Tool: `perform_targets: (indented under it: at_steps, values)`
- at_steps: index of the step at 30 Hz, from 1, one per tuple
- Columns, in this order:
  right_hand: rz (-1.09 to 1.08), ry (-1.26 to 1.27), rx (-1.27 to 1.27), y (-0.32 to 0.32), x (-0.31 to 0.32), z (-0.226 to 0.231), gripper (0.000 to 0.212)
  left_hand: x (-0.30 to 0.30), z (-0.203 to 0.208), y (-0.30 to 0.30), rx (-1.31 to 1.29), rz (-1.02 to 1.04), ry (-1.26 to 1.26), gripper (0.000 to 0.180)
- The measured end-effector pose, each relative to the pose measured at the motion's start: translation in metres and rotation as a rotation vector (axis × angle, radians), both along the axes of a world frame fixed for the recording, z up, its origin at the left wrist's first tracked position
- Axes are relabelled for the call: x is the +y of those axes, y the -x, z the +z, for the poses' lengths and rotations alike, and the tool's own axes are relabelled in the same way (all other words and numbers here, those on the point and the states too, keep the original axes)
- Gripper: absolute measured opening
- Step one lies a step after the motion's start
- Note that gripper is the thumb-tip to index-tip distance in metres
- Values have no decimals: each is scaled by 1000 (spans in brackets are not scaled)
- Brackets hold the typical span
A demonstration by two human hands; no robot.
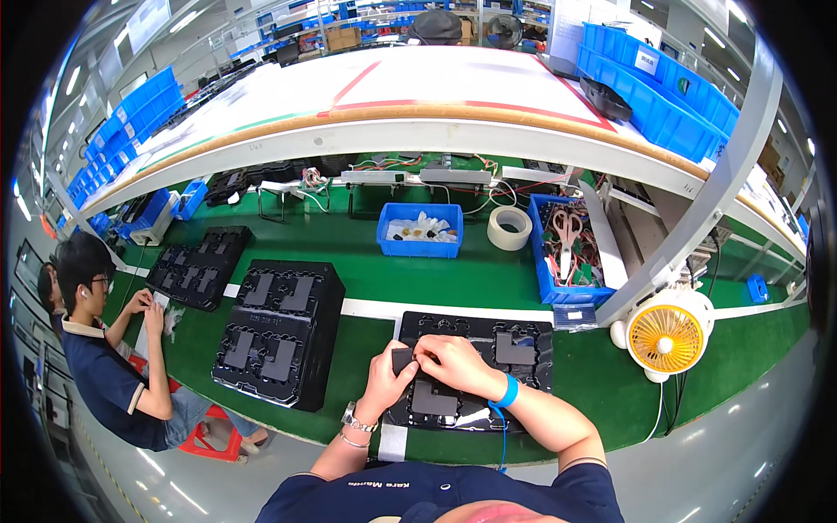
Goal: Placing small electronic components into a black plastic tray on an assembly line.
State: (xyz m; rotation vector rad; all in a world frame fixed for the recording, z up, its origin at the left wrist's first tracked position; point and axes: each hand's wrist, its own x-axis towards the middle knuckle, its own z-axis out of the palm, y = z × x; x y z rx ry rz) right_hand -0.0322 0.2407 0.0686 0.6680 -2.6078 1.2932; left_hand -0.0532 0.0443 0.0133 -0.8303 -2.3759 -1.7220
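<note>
A black molded tray (542,375) lies on the green bench right in front of me, with dark grey L-shaped pads (516,349) in its recesses. Over its left half, my left hand (388,376) is closed around a small dark grey pad (402,358), thumb on its face. My right hand (455,362) meets it there, its thumb and fingers pinched together at the pad's right edge. Whatever sits between those right fingertips is too small to make out. A blue wrist strap with a cord circles my right wrist.
Left of me stands a stack of black trays (277,322); another tray (199,266) lies beyond, near a seated co-worker (113,340). Behind my tray are a blue bin (420,250), a tape roll (509,228) and a wire-filled bin with scissors (567,235). A yellow fan (666,340) stands right.
</note>
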Motion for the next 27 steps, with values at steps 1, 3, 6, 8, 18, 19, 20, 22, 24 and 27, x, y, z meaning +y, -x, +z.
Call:
perform_targets:
  at_steps: [1,3,6,8,18,19,20,22,24,27]
  values:
    - [0,0,-1,0,0,0,13,0,0,0,1,0,0,27]
    - [3,1,-2,0,0,0,13,-1,-1,0,-5,-2,4,27]
    - [4,-11,-9,0,0,2,14,-1,-1,0,-4,4,5,27]
    - [5,-17,-12,0,0,2,14,0,-1,0,1,7,4,27]
    - [5,-1,-29,-1,1,6,15,-1,0,0,1,5,12,27]
    - [5,-2,-32,-1,1,6,15,-1,0,0,0,5,12,27]
    - [3,-4,-33,-1,1,7,15,-1,0,0,0,4,13,27]
    - [2,-7,-35,-1,1,7,15,0,0,0,0,4,15,27]
    - [3,-12,-37,-1,1,7,14,0,2,-1,3,6,15,27]
    - [2,-27,-30,0,1,4,14,0,1,0,-3,3,20,27]
